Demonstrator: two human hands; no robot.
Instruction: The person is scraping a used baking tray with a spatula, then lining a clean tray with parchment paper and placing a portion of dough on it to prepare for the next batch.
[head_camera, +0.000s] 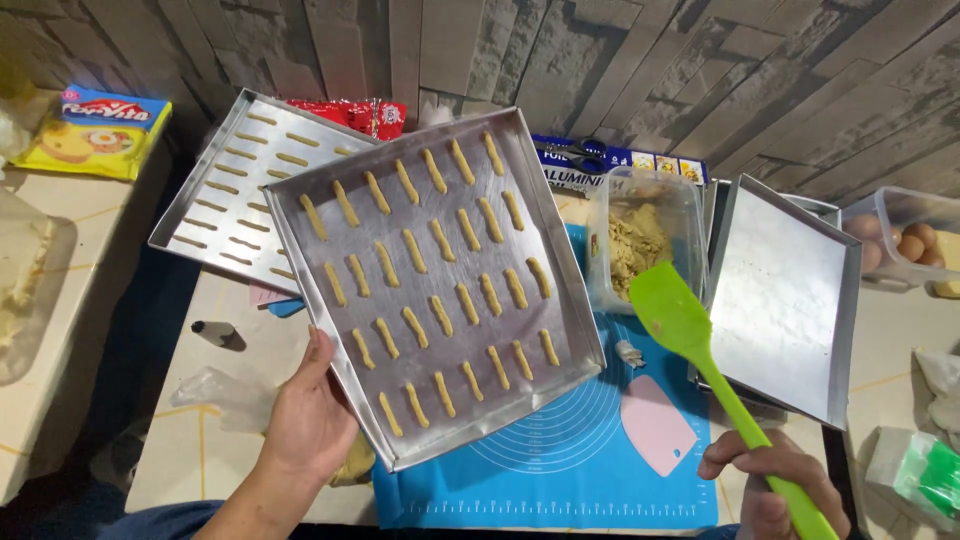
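Above the left grip (312, 425), probably held, the tray (560, 270)

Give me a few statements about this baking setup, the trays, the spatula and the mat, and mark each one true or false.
1. The left hand holds a metal tray lined with strips of dough. True.
2. The right hand holds a pink spatula. False: the spatula is green.
3. The tray on the right is full of dough. False: it is bare.
4. A blue mat lies under the held tray. True.
5. A pink scraper lies on the mat. True.
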